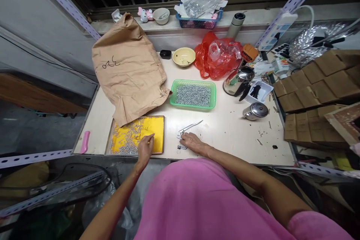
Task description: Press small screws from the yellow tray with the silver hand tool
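Observation:
My left hand (145, 149) is over the yellow-bottomed tray (158, 127), its thumb and fingertips pinched together; whatever they hold is too small to make out. Loose small metal pins (129, 135) lie scattered in that tray, mostly to the left of the hand. My right hand (193, 143) rests on the table with its fingers closed on a shiny metal tool (190, 126) that has a long pointed lever. Part of the tool is hidden under the fingers. Behind it stands a green plastic basket (214, 97) filled with similar small metal pins.
A big brown paper bag (129, 71) overlaps the yellow tray's back edge. A pink-handled item (85, 141) lies at left. Farther back are a cream bowl (183, 57) and a red plastic bag (206, 60). Metal pots (255, 111) and stacked cardboard boxes (315, 90) stand at right.

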`<state>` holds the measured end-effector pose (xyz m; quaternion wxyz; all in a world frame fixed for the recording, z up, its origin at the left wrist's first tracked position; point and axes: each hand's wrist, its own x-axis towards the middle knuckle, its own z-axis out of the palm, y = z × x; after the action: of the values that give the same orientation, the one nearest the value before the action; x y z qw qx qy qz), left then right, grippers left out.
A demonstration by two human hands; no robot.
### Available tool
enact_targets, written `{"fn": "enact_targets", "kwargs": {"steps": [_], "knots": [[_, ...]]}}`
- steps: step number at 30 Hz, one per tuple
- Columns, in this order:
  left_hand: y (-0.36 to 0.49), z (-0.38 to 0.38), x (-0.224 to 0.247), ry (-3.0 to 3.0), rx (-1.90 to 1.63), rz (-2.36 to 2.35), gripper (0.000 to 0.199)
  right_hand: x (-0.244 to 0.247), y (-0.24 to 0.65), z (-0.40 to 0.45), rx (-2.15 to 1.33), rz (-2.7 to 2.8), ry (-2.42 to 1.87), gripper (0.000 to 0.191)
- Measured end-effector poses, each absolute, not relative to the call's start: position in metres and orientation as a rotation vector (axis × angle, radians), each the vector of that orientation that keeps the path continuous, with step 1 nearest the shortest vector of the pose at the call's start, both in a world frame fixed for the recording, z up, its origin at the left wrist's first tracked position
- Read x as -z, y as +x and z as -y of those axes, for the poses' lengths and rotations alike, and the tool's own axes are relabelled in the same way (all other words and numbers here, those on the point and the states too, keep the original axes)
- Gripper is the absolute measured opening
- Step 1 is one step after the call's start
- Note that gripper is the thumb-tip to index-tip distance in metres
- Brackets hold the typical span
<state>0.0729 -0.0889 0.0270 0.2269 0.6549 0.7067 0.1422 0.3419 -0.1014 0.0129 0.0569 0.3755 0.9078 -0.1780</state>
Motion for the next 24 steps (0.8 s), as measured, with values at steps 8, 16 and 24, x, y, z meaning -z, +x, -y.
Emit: {"fn": "enact_targets", "kwargs": {"steps": [8,16,24], "knots": [[0.040,0.063,-0.025,1.587,-0.348,-2.290,0.031,-0.010,0.309,0.121,0.527,-2.610,1.278,0.024],[0.016,0.047,-0.025,1.706,-0.148,-2.365,0.033,-0.007,0.302,0.130,0.435,-2.538,1.338,0.027],[0.006,0.025,-0.020,2.045,0.275,-2.088,0.027,-0.008,0.338,0.117,0.656,-2.680,1.215,0.023]]}}
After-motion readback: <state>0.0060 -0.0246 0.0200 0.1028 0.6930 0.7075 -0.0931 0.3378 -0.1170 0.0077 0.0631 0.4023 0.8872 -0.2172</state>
